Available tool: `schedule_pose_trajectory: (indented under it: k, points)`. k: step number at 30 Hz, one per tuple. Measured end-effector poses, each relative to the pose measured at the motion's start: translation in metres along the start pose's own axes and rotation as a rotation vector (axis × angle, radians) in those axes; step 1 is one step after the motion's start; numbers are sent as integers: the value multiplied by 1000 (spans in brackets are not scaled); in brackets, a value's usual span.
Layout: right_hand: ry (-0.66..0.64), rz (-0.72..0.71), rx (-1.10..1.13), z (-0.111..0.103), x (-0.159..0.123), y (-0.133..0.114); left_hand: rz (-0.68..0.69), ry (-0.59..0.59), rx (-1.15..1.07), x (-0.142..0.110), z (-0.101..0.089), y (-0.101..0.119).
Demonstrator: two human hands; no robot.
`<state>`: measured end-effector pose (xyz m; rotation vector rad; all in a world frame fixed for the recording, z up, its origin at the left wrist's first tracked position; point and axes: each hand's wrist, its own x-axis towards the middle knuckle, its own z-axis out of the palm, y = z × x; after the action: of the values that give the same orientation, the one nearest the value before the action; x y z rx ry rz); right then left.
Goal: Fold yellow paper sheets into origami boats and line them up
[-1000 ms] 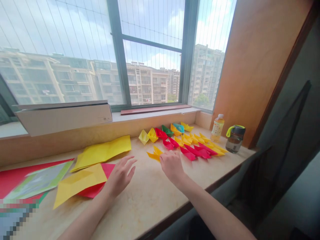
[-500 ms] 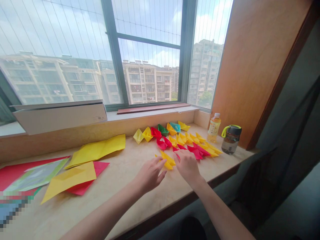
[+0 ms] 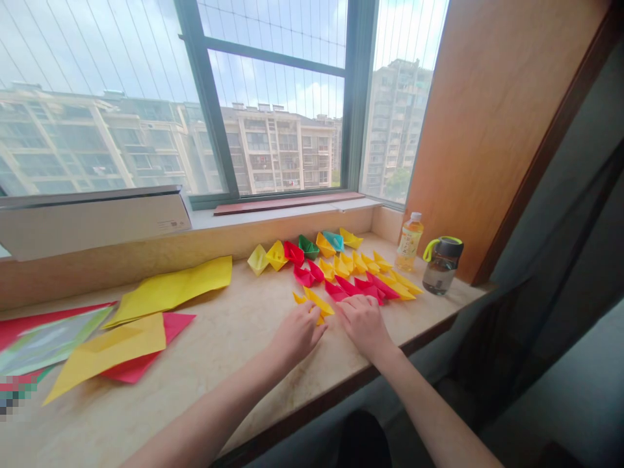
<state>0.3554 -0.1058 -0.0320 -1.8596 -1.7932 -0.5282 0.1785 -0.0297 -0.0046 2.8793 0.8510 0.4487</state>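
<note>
Covering part of a yellow boat (image 3: 322, 305), perhaps to steady it, the left hand (image 3: 295, 331) curls, like the right hand (image 3: 364, 325) near red boats (image 3: 384, 288); their grip I cannot tell.

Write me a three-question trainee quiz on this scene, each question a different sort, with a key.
1. True or false: in the back row, the green paper boat sits directly between a red paper boat and an orange paper boat.

2. Which of these is the left hand nearest?
a) the white box
b) a piece of folded yellow paper
c) the window frame

3. Fill in the blank: the dark-lidded drinking bottle stands to the ____ of the plastic drink bottle, as the picture shows it.

Key: 1. True. 2. b. 3. right.
</note>
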Motion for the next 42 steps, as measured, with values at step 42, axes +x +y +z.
schedule_pose_trajectory:
  k: [42]
  points:
    - [27, 241, -145, -6, -28, 75, 9, 96, 168, 13, -2, 1]
